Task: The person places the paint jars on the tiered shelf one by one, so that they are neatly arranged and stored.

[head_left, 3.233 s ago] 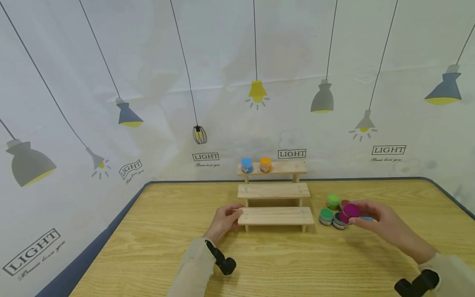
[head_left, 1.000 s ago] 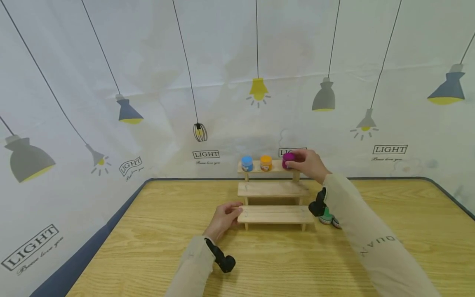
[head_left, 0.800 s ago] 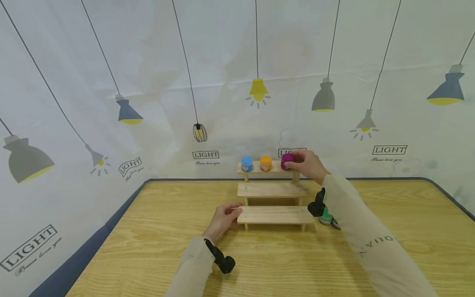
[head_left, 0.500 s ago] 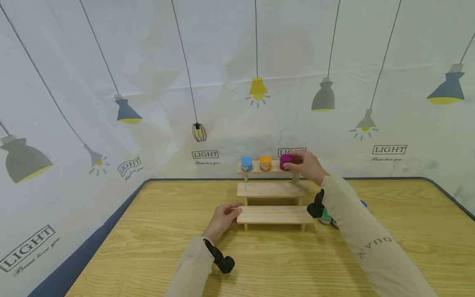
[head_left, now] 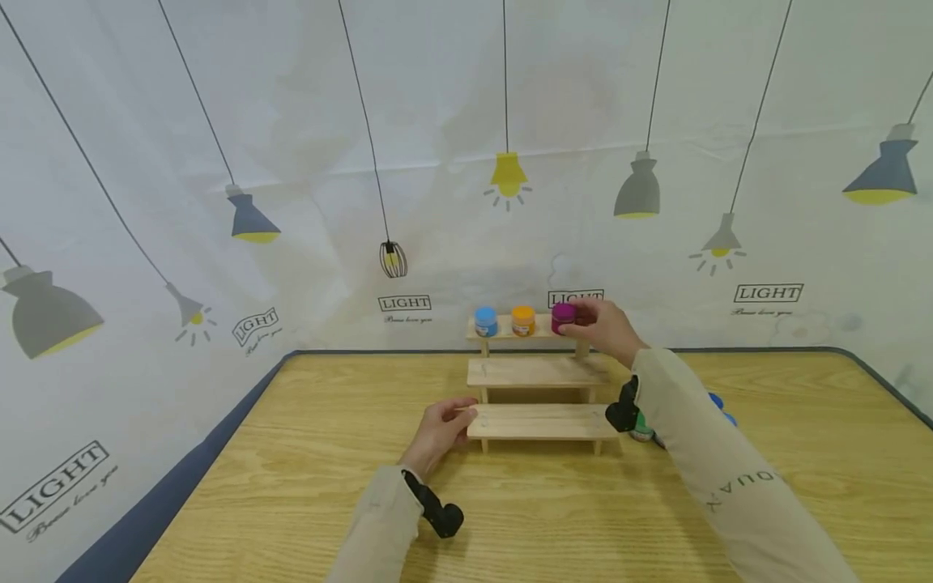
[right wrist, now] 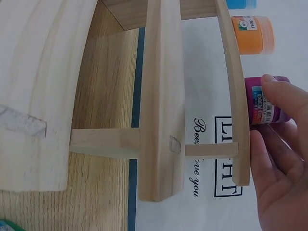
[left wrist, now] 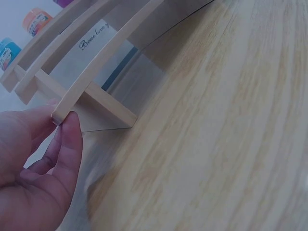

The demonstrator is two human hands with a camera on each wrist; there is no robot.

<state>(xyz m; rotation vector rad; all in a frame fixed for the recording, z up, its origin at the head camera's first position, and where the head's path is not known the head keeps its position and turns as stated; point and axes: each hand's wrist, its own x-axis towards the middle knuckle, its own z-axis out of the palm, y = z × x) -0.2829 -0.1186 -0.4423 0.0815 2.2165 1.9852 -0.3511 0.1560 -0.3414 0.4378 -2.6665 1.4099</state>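
Observation:
A three-step wooden rack (head_left: 538,372) stands on the table. On its top step a light blue jar (head_left: 485,322), an orange jar (head_left: 523,321) and a purple paint jar (head_left: 562,319) sit in a row. My right hand (head_left: 608,328) holds the purple jar between thumb and fingers; in the right wrist view the label of this purple jar (right wrist: 260,101) shows and its base meets the top board. My left hand (head_left: 440,433) pinches the left end of the lowest step (head_left: 541,421). From the left wrist view, thumb and fingertips (left wrist: 72,122) clasp that board's corner.
On the table (head_left: 554,510) right of the rack, a green jar (head_left: 641,429) and blue lids (head_left: 717,400) show around my right sleeve (head_left: 736,470), which hides other jars there. A wall sheet (head_left: 306,267) with printed lamps rises right behind the rack.
My right hand has carried the purple jar from the group at the right to the top step, then shifted it slightly left towards the orange jar. The left hand keeps its hold.

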